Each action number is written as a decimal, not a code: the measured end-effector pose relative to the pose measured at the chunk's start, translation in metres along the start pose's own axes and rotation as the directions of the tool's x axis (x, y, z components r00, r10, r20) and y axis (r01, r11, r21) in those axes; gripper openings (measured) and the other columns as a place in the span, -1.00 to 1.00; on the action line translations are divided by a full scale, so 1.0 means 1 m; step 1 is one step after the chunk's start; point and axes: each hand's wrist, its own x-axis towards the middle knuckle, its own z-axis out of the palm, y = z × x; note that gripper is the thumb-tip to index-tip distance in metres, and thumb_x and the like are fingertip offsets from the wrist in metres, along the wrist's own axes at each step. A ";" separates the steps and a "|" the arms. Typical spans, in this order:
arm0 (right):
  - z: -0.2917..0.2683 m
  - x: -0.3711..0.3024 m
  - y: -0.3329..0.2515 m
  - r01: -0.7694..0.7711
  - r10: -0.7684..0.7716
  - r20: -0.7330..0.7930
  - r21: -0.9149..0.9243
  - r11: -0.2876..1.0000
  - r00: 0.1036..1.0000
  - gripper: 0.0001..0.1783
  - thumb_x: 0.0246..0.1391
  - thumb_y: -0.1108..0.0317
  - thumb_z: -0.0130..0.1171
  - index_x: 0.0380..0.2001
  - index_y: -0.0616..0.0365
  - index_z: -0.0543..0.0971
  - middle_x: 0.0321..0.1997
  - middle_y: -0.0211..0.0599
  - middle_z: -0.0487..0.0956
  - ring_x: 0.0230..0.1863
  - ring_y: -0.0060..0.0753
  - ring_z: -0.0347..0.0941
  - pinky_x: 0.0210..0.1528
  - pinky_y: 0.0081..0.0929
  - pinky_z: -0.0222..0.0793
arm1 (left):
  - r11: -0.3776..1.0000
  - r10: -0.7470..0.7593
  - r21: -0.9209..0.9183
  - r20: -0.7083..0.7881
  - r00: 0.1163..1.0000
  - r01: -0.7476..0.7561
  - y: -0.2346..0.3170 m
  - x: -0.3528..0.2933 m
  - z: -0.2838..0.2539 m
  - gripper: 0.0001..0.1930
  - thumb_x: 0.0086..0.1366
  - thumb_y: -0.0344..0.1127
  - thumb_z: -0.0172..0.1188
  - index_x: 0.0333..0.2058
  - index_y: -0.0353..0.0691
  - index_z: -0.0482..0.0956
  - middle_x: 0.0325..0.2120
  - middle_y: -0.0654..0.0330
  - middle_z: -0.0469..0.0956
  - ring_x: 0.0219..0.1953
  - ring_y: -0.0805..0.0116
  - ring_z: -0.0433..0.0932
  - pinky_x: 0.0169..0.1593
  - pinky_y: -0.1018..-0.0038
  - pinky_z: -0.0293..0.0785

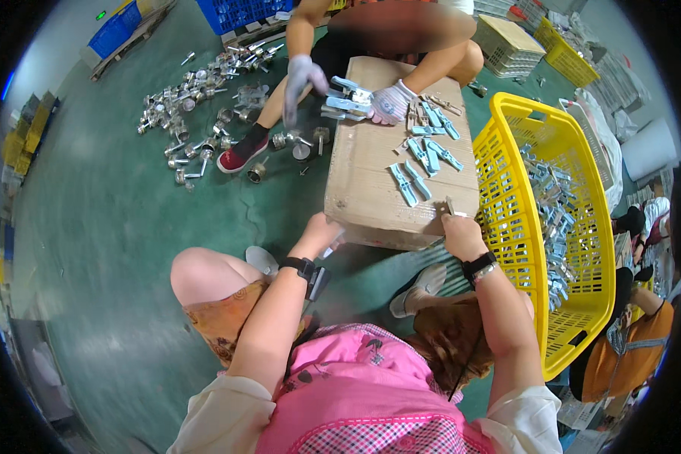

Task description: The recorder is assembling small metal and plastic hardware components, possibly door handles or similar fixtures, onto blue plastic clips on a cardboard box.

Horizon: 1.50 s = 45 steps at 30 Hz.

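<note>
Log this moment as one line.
cardboard box: light-blue clips on top | left hand: at near-left corner | right hand: at near-right corner | yellow basket: right of box, light-blue parts inside

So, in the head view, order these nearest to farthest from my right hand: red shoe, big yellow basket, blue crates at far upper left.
1. Big yellow basket, just right of your right hand.
2. Red shoe, farther ahead, to the left.
3. Blue crates, far upper left.
</note>
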 end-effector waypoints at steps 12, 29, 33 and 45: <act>0.000 -0.001 0.002 -0.014 0.013 0.032 0.037 0.999 0.999 -0.86 -0.17 0.45 0.04 -0.44 0.17 0.47 -0.48 -0.09 0.56 -0.38 -0.06 0.54 -0.36 -0.21 0.47 | 0.999 -0.016 -0.049 0.004 1.000 0.016 -0.005 0.001 0.002 -0.84 0.13 -0.48 -0.05 -0.34 -0.41 0.46 -0.64 0.05 0.50 -0.73 0.37 0.40 -0.66 0.47 0.29; -0.004 0.000 -0.001 -0.037 0.036 0.062 0.010 0.999 0.997 -0.88 -0.14 0.46 0.04 -0.45 0.17 0.51 -0.46 -0.10 0.58 -0.37 -0.12 0.57 -0.36 -0.28 0.49 | 0.997 -0.003 -0.076 0.088 0.996 0.010 -0.015 0.003 -0.007 -0.74 0.19 -0.43 -0.06 -0.14 -0.35 0.41 -0.60 0.07 0.51 -0.72 0.40 0.41 -0.66 0.49 0.32; -0.005 0.001 -0.001 -0.050 0.045 0.080 0.068 0.996 0.996 -0.83 -0.18 0.50 0.00 -0.41 0.21 0.46 -0.47 -0.03 0.56 -0.35 0.00 0.52 -0.32 -0.19 0.46 | 0.991 -0.027 -0.131 0.081 0.996 0.037 -0.013 -0.006 -0.003 -0.75 0.18 -0.49 -0.09 -0.14 -0.30 0.39 -0.62 0.15 0.45 -0.73 0.46 0.35 -0.68 0.56 0.24; 0.002 0.001 0.003 -0.036 0.031 0.060 0.077 0.996 0.998 -0.85 -0.18 0.52 -0.02 -0.43 0.22 0.44 -0.48 -0.02 0.55 -0.35 0.01 0.52 -0.32 -0.19 0.44 | 0.959 -0.038 -0.277 0.083 0.996 0.059 -0.014 -0.010 -0.001 -0.80 0.21 -0.49 -0.10 -0.17 -0.34 0.31 -0.58 0.10 0.43 -0.71 0.40 0.36 -0.69 0.53 0.25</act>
